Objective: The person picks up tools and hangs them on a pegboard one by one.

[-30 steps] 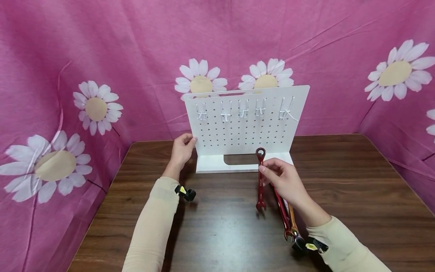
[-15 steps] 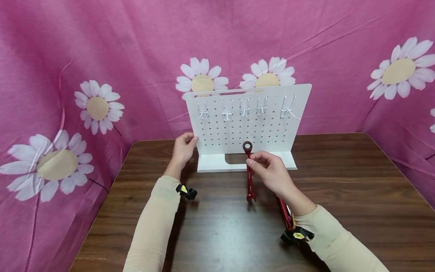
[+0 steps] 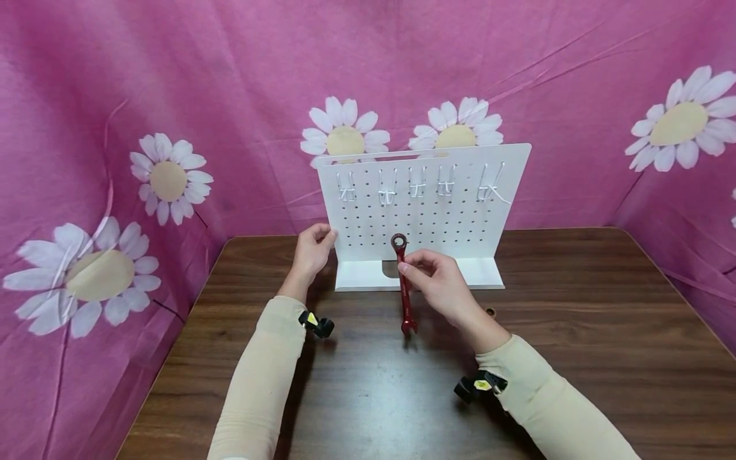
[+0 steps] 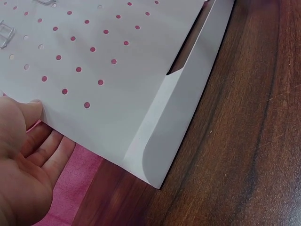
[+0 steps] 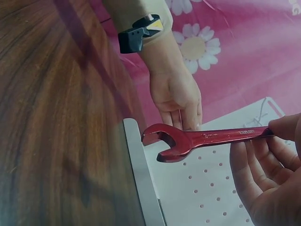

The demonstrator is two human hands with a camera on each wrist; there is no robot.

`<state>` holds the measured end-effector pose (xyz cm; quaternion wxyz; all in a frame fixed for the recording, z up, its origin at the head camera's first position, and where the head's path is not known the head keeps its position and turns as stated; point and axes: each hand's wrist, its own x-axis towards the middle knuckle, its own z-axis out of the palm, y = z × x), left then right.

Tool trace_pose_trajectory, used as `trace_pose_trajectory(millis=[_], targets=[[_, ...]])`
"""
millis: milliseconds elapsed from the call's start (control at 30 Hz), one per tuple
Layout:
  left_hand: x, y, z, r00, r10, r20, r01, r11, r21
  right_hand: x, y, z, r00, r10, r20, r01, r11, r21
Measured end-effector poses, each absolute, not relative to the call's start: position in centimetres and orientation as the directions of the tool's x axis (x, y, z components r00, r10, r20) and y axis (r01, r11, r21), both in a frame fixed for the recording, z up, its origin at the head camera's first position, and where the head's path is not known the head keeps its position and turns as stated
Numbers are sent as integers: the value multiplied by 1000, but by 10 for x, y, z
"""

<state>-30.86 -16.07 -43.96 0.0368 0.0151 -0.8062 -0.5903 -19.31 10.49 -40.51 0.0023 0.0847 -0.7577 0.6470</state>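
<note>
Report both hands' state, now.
Left hand: holding the white pegboard by its left edge.
Right hand: holding the red wrench, ring end up.

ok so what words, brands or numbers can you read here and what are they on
"EXPLOIT", or close to it: on the red wrench.
Another marking on it: too blurred to read.
Pale lettering on the pink cloth, top right in the right wrist view: cut off, perhaps ending "G".
Yellow sticker at the left wrist: nothing legible.

Pink daisy cloth [image 3: 391, 57] behind brown table [image 3: 598, 319]
</note>
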Motion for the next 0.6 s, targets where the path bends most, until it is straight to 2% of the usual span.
trace_pose_trajectory(millis=[600], targets=[[-309,-160,-442,-996,-82,33,8,285,958,-211,65,-391,-994,-92,60,-64,39,-997]])
